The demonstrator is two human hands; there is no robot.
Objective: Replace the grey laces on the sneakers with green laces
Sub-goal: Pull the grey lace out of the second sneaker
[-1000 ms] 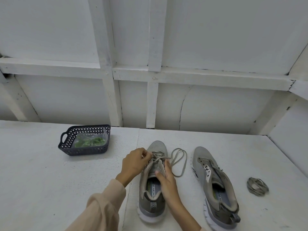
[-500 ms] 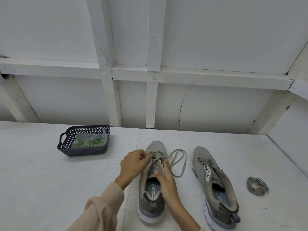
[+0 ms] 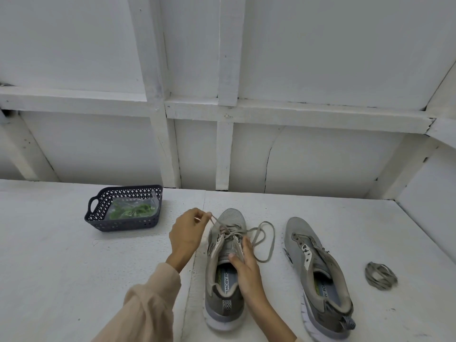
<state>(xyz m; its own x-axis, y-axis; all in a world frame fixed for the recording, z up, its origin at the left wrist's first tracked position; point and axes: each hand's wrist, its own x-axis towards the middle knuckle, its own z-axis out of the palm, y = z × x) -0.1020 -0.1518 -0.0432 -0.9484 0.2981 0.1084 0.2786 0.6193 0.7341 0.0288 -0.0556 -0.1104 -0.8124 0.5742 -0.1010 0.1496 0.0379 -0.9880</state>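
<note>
Two grey sneakers stand on the white table, toes pointing away from me. The left sneaker (image 3: pixel 225 267) still carries a grey lace (image 3: pixel 264 240), part of it looping loose on the table to its right. My left hand (image 3: pixel 187 233) pinches one end of that lace and holds it taut, up and left of the shoe. My right hand (image 3: pixel 246 265) grips the right side of the shoe's upper by the tongue. The right sneaker (image 3: pixel 318 275) has no lace. A coiled grey lace (image 3: pixel 381 275) lies at the far right. Green laces (image 3: pixel 134 210) sit in a clear bag.
A dark perforated basket (image 3: pixel 98 218) holds the bag of green laces, at the back left of the table. A white panelled wall rises behind the table, and a side wall closes the right edge.
My left hand has pulled the lace end up and to the left, away from the shoe, so a stretch of lace now shows taut. My right hand stays on the shoe.
</note>
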